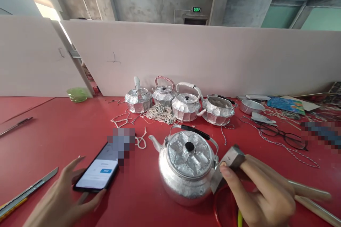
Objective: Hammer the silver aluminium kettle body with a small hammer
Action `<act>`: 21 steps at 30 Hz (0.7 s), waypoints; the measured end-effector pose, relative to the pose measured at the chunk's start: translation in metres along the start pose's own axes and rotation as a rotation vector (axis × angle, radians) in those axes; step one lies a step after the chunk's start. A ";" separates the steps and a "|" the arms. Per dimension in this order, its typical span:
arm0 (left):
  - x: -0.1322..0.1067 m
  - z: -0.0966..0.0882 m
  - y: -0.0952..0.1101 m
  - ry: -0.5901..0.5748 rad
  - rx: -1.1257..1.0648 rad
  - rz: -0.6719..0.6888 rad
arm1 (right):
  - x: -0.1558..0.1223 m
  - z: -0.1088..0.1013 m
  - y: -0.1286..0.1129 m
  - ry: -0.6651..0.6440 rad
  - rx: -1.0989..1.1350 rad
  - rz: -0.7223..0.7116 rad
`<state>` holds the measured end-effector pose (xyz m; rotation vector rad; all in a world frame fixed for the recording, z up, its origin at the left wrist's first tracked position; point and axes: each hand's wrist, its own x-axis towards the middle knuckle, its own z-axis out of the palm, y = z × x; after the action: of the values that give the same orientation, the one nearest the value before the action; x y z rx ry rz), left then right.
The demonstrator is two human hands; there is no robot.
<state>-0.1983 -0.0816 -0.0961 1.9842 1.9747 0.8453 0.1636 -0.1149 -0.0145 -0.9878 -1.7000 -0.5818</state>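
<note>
A silver aluminium kettle (188, 166) with a black knob and black handle stands on the red table (58, 138) in front of me. My right hand (261, 191) is closed round a hammer (229, 168), its metal head resting against the kettle's right side and its wooden handle running off to the right. My left hand (61, 198) lies with fingers spread beside a smartphone (98, 170) with a lit screen, its thumb and fingers touching the phone's edge.
Several more silver kettles (183, 106) stand in a row by the white partition, with tangled string (158, 113) around them. A small colander (250, 106), eyeglasses (282, 134) and papers lie at right. A utility knife (26, 193) lies at left, a green object (77, 94) at the back.
</note>
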 end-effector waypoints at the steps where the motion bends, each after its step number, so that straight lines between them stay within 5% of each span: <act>1: 0.001 0.008 0.010 0.079 0.032 -0.027 | -0.001 0.000 0.001 -0.004 0.003 0.002; 4: -0.002 0.026 0.045 0.028 0.116 0.061 | -0.003 0.002 0.002 -0.038 0.009 -0.034; 8: -0.010 0.024 0.075 -0.004 0.274 0.199 | -0.001 0.000 0.003 -0.031 -0.044 -0.064; 14: -0.013 0.017 0.070 -0.074 0.342 0.486 | -0.001 -0.001 0.004 -0.018 -0.034 -0.051; 21: -0.012 0.020 0.074 -0.081 0.271 0.361 | -0.002 -0.001 0.004 -0.009 -0.049 -0.046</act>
<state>-0.1244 -0.0937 -0.0764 2.5386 1.7930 0.5750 0.1676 -0.1143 -0.0165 -0.9897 -1.7277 -0.6522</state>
